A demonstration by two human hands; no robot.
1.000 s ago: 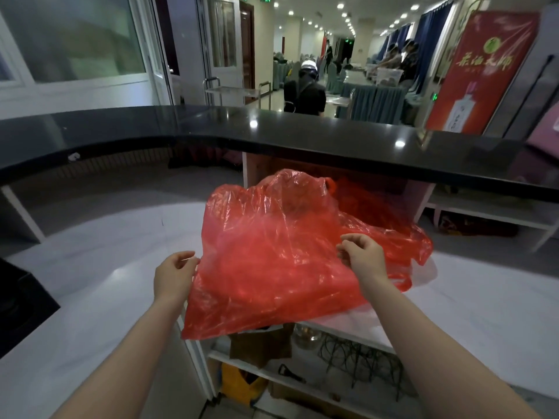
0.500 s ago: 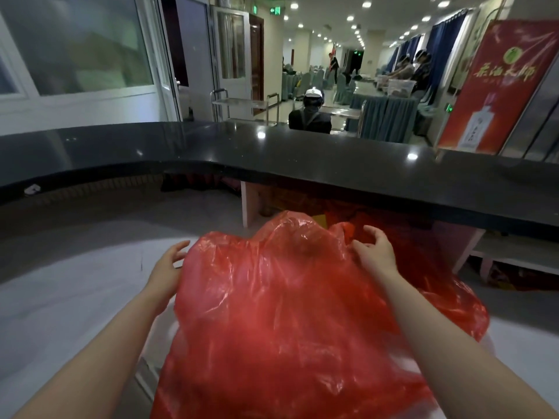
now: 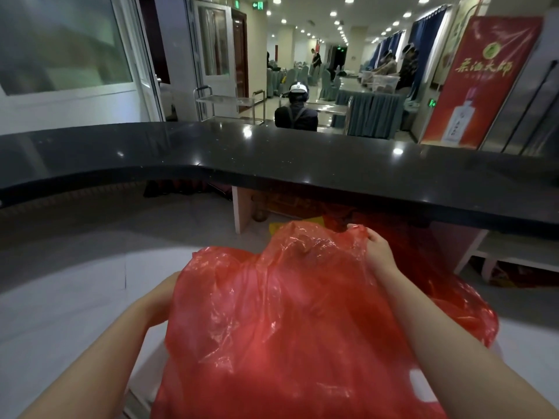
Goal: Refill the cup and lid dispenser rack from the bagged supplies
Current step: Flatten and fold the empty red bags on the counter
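Bag [image 3: 287, 322] on worktop [image 3: 60, 313], perhaps overhanging; counter [image 3: 272, 155] behind.

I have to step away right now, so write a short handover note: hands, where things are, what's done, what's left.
Right hand pinches the top edge of the red plastic bag.
Left hand is hidden behind the bag's left side; its grip cannot be told.
The bag sits on the white counter, below the black countertop.
Done: bag is at the counter.
Left: open it, take out the supplies, refill the rack, which is not in view.
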